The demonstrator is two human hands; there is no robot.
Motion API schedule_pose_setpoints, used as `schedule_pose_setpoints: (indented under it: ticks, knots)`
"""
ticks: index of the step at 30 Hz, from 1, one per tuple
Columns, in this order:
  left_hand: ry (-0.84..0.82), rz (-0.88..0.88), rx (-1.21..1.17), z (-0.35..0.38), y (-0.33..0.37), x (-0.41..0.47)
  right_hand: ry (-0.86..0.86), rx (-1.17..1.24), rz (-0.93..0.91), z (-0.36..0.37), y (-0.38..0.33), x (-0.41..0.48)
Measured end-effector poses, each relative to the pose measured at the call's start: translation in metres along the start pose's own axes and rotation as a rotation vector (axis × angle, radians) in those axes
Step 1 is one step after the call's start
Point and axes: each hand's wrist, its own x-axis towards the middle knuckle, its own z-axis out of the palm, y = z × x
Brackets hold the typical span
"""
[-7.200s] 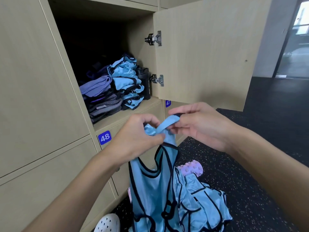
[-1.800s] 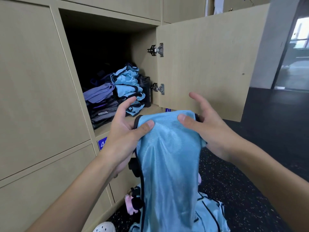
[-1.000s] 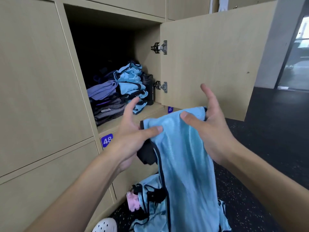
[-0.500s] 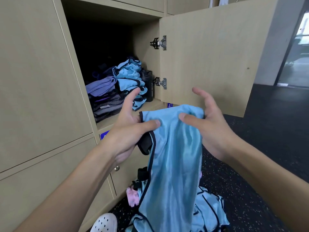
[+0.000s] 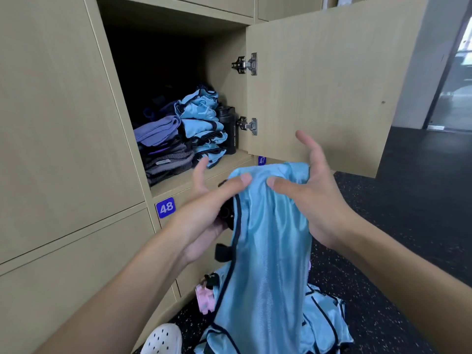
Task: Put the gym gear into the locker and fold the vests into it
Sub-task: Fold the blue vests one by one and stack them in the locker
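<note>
The left grip and right grip each pinched the vest at its folded top, thumb in front, fingers spread behind, so it hung before the open locker's front edge, a stack of folded vests inside, a heap on the floor below.

Dark speckled floor; grey wall w/ bright glass door right.
</note>
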Motion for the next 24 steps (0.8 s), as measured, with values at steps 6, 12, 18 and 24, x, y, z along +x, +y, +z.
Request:
schedule_pose_setpoints:
  ticks: [6,12,18,24]
  knots:
    - [0.069,0.036,0.018,0.006,-0.014,0.002,0.023,-0.006,0.029,-0.009,-0.001,0.006]
    - [0.198,0.120,-0.077,0.006,-0.002,0.007,-0.267,0.030,0.198,-0.015,0.004,0.004]
    - [0.134,0.082,-0.127,-0.003,0.012,0.009,-0.040,0.182,0.132,-0.018,0.006,0.010]
    - [0.059,0.114,0.011,-0.008,0.015,0.008,0.062,0.125,0.117,-0.019,0.002,0.011]
